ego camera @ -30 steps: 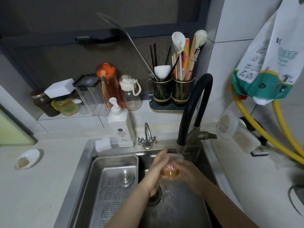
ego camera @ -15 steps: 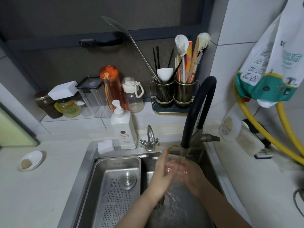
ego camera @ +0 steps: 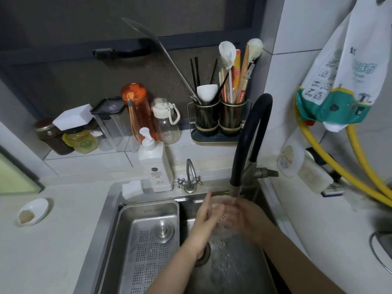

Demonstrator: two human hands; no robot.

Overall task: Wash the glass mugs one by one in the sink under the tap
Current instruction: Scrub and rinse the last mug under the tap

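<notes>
– Pale tabletop (ego camera: 53, 240) all round a steel sink (ego camera: 110, 209), bottles and jars along the back ledge. How far along is the washing?

– Mid-rinse, I judge: one glass mug (ego camera: 223, 217) sits under the running tap (ego camera: 250, 134). No other mugs show.

– And the hands?

– Left hand (ego camera: 206, 217) lies against the mug with straight fingers; right hand (ego camera: 244, 215) curls round it.

– The mug itself?

– Clear, wet, blurred by water.
</notes>
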